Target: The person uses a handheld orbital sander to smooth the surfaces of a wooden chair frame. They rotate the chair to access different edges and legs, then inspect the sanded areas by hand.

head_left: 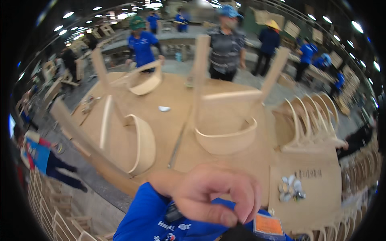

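A curved wooden frame [146, 142] sits left of and beyond the left hand [217, 190]; its thumb and fingers curl nearly together, a grip I cannot confirm; the dark item [240, 233] lies just below the fingertips, long axis unclear; no right hand is discernible.

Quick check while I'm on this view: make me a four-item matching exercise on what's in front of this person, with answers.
Things:
1. left hand
2. card
3. long thin strip
4. curved wooden frames

Descriptions:
A. grey, flat on the table
B. lined up in a row at the right
C. fingers curled
D. orange

Pairs: 1-C, 2-D, 3-A, 4-B
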A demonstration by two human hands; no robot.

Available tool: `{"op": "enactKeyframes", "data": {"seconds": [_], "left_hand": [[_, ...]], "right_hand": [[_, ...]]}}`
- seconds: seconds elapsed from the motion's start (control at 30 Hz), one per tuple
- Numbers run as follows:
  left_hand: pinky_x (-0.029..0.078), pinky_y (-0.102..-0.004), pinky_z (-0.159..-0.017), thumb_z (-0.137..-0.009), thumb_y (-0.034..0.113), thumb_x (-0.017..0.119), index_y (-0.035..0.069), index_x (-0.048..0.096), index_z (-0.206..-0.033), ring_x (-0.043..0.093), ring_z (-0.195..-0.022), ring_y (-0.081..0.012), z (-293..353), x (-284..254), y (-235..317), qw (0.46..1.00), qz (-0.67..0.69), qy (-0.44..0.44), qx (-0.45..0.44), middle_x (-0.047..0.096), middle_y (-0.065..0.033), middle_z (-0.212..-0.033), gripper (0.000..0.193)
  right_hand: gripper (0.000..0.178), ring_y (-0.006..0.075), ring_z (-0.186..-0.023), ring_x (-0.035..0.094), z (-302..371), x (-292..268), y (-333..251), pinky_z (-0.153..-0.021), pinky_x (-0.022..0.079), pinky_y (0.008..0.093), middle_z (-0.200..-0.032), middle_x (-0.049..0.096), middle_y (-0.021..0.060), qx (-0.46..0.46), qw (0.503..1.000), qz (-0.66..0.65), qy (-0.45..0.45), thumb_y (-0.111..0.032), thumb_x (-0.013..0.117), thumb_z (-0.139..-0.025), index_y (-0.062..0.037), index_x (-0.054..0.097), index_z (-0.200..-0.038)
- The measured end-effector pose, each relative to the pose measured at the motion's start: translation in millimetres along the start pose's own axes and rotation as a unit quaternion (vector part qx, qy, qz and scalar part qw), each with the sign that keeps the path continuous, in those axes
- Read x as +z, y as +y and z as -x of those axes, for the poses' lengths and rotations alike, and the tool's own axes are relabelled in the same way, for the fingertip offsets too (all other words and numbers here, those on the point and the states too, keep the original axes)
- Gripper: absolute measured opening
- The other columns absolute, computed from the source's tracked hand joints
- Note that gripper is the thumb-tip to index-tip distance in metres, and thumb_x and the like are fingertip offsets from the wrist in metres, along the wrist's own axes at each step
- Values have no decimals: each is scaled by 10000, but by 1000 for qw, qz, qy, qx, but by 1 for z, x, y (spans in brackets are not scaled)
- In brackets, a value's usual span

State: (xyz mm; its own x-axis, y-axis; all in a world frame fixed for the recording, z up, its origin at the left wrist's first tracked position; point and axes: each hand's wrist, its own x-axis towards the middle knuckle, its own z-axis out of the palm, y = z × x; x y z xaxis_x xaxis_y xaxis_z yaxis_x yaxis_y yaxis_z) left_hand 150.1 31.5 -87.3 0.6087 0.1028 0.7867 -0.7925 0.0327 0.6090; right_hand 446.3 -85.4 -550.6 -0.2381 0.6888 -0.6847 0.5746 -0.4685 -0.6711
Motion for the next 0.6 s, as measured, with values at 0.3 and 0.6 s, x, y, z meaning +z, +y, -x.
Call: {"op": "enactKeyframes", "data": {"seconds": [0.3, 0.6], "left_hand": [[448, -520, -853, -937, 326, 584, -16, 577, -1054, 648, -815, -339, -14, -15, -44, 981, 52, -180, -52, 654, -186, -904, 362], [478, -328, -809, -828, 181, 685, -29, 612, -1046, 607, -907, -199, 2, -94, -48, 927, -302, 167, -149, 636, -107, -945, 311]], "right_hand": [[499, 142, -794, 639, -11, -21, 15, -756, 500, 307, -912, 692, 50, -75, 997, 10, 13, -502, 518, -934, -34, 661, -1028], [559, 294, -999, 591, -9, -73, 15, -861, 485, 406, -1162, 584, 164, -17, 960, 114, 256, -440, 723, -766, -25, 606, -1123]]}}
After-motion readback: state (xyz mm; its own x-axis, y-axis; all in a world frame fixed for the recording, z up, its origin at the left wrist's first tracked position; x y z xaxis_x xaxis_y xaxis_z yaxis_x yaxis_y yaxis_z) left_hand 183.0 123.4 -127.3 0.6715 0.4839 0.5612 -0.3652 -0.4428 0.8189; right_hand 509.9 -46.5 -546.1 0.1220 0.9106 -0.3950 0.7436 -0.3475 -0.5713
